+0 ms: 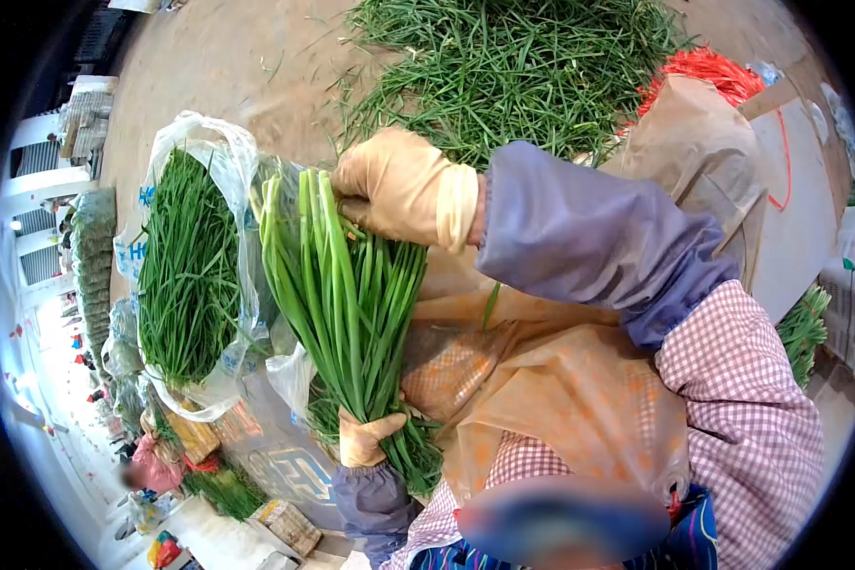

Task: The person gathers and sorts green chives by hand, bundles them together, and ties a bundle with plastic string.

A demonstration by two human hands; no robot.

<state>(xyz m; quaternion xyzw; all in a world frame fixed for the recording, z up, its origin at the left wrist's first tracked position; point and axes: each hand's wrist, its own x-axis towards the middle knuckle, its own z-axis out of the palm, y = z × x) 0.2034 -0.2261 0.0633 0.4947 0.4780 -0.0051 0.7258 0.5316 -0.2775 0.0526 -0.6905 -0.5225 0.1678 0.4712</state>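
A bunch of Chinese chives (pixel 337 294) stretches between my two gloved hands, its pale stem ends at the top and its leaves fanning out below. My right hand (pixel 389 185), in a tan glove with a cream band at the wrist, curls its fingers around the stems near their pale ends. Lower down, my left hand (pixel 366 440) wraps the leafy part with the thumb across the front; its other fingers are mostly hidden. Just left of the bunch stands a clear plastic bag (pixel 247 157) filled with more chives (pixel 188 271).
A large heap of loose green leaves (pixel 513 71) covers the floor (pixel 237 66) ahead. Red plastic ties (pixel 717 76) lie at upper right beside brown sheeting (pixel 698 142). A tan translucent apron (pixel 560 380) covers my lap. Further off at left are a person in pink (pixel 155 467) and stacked greens (pixel 93 256).
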